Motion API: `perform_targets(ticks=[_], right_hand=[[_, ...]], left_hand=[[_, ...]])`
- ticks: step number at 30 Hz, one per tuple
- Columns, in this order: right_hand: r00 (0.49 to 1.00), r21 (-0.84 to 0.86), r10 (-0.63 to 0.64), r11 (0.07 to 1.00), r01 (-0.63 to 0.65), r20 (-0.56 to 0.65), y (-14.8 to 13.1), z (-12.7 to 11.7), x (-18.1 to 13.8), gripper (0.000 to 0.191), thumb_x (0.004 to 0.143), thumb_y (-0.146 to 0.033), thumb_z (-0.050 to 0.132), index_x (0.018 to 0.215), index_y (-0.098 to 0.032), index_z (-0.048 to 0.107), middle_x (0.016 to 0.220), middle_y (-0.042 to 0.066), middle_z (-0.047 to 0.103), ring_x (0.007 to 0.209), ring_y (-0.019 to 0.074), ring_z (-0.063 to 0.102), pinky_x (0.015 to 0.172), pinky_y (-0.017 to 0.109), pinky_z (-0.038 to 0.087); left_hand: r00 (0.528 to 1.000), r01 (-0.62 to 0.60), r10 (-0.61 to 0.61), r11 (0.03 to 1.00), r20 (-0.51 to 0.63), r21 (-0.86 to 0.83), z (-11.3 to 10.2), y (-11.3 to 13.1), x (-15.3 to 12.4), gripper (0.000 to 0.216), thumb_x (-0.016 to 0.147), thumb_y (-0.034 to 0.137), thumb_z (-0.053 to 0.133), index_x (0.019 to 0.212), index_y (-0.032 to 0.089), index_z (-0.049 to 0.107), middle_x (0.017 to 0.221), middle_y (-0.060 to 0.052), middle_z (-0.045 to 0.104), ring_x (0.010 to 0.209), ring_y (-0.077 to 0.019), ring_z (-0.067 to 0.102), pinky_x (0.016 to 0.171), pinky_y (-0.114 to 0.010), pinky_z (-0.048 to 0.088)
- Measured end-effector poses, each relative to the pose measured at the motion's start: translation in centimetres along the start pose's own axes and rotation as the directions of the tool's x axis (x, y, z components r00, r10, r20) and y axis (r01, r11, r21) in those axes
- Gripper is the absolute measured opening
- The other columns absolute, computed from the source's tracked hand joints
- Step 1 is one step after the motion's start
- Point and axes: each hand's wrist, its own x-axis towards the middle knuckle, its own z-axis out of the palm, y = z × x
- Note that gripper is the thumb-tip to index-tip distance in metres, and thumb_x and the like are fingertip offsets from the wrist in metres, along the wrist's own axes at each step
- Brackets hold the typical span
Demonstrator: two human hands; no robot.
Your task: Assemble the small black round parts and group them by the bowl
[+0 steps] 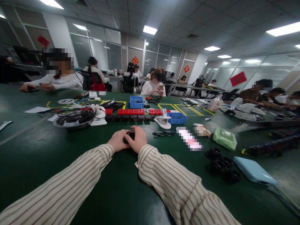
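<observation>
Head view: held a small black object between left hand and right hand, over the dark green table, well short of its far edge. Had the fingers of both hands bent in around it, with the right thumb laid along its near side and the grip closed down to about the object's own width. Saw only dark patches of it between the fingers; could not tell its kind, the firmness of the hold, or any contact with the tabletop. Wore striped sleeves down to the wrists.

Toward the far edge, ahead of the hands, saw a row of red blocks just behind a row of black blocks, with one blue bin beyond and a white clamp at the right end. Toward the left edge, saw a metal basin heaped with cables. Toward the right edge, saw black glasses near the right hand, then a green packet, a cluster of black round parts and a light blue case. Across the far edge, saw a co-worker in a white top.
</observation>
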Motion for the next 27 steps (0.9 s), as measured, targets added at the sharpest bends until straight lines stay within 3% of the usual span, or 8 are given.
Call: perform_targets(ticks=[4, 8, 12, 17, 22, 27], right_hand=[[1.0, -0.071, 0.03, 0.997, -0.03, 0.002, 0.1, 0.3, 0.1, 0.034, 0.072, -0.042, 0.057, 0.095, -0.017, 0.051, 0.092, 0.006, 0.052, 0.089, 0.0199, 0.047, 0.081, 0.035, 0.037], [1.0, -0.064, 0.008, 0.998, -0.007, 0.013, 0.2, 0.4, 0.2, 0.019, 0.074, -0.035, 0.055, 0.084, -0.018, 0.053, 0.088, 0.004, 0.053, 0.086, 0.0179, 0.048, 0.08, 0.033, 0.038], [0.998, 0.036, -0.056, 0.998, 0.055, 0.035, 0.4, 0.2, 0.1, 0.018, 0.072, -0.022, 0.053, 0.089, -0.019, 0.051, 0.089, 0.003, 0.055, 0.087, 0.0172, 0.049, 0.082, 0.032, 0.039], [0.986, 0.181, -0.139, 0.976, 0.12, 0.095, 0.1, 0.0, -0.2, 0.033, 0.067, -0.008, 0.046, 0.098, -0.019, 0.049, 0.09, 0.001, 0.057, 0.088, 0.0153, 0.052, 0.083, 0.029, 0.041], [0.986, 0.112, -0.161, 0.982, 0.155, 0.047, -0.2, -0.2, -0.1, 0.031, 0.073, -0.019, 0.051, 0.104, -0.017, 0.049, 0.099, 0.005, 0.057, 0.096, 0.0177, 0.049, 0.093, 0.035, 0.034], [0.998, 0.005, -0.059, 0.998, 0.059, -0.013, -0.2, -0.3, 0.0, 0.037, 0.074, -0.035, 0.056, 0.105, -0.015, 0.049, 0.1, 0.007, 0.054, 0.096, 0.0203, 0.047, 0.087, 0.036, 0.036]], left_hand=[[0.996, 0.087, -0.087, 0.99, -0.011, 0.115, 0.0, 0.9, 0.0, 0.05, 0.057, 0.041, 0.063, 0.098, 0.014, 0.055, 0.099, -0.011, 0.056, 0.094, -0.03, 0.053, 0.085, -0.042, 0.039], [0.997, 0.073, -0.075, 0.984, 0.006, 0.161, 0.2, 0.8, 0.1, 0.037, 0.06, 0.039, 0.06, 0.087, 0.014, 0.059, 0.094, -0.011, 0.057, 0.09, -0.0288, 0.054, 0.083, -0.039, 0.04], [0.999, -0.011, 0.009, 0.997, 0.035, 0.07, 0.2, -0.2, 0.2, 0.037, 0.061, 0.037, 0.059, 0.091, 0.015, 0.059, 0.099, -0.01, 0.057, 0.094, -0.0267, 0.053, 0.086, -0.037, 0.04], [0.993, -0.058, 0.063, 0.997, 0.097, -0.046, 0.1, -0.9, 0.2, 0.045, 0.06, 0.037, 0.06, 0.1, 0.016, 0.057, 0.105, -0.009, 0.058, 0.1, -0.0275, 0.051, 0.088, -0.037, 0.039], [0.994, -0.067, 0.072, 0.996, 0.083, -0.053, 0.2, -0.8, 0.3, 0.048, 0.057, 0.036, 0.063, 0.1, 0.014, 0.056, 0.109, -0.011, 0.056, 0.104, -0.0293, 0.048, 0.092, -0.04, 0.035], [0.999, 0.016, -0.015, 1.0, 0.036, -0.005, 0.4, -0.4, 0.1, 0.055, 0.057, 0.038, 0.064, 0.106, 0.017, 0.051, 0.105, -0.009, 0.055, 0.098, -0.0268, 0.051, 0.088, -0.037, 0.038]])
